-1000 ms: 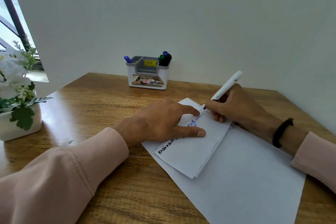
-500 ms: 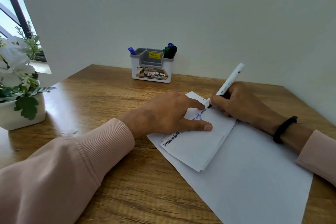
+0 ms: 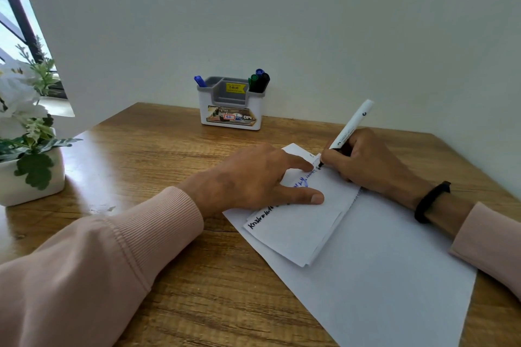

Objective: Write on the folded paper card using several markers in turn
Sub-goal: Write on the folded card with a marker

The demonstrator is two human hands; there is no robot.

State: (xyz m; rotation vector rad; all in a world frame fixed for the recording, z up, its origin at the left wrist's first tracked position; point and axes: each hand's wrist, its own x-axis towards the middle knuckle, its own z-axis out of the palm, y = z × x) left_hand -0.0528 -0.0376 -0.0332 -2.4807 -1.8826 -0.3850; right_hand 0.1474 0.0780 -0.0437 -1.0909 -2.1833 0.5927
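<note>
Since the earlier frames, we saw little shift on the paper itself: the view had dipped and drawn closer, while the marker (image 3: 350, 125) tip kept to the far corner of the folded paper card (image 3: 298, 229), just beside the left forefinger. Our right hand (image 3: 363, 160) was clamped on the marker's white barrel, tip down and touching the card, the barrel leaning up and away toward the wall. Our left hand (image 3: 253, 180) lay flat with fingers spread apart, pressing the card down and gripping nothing. That card rested on a larger loose sheet (image 3: 389, 276) on the wooden surface (image 3: 169, 155). A black line ran along the card's near edge, blue script sat under the left hand, and finer marks trailed toward the tip. We judged the black stroke was mid-word, so a change of marker was not yet due. More markers stood in the holder (image 3: 231, 105) by the wall, well apart from both hands.
</note>
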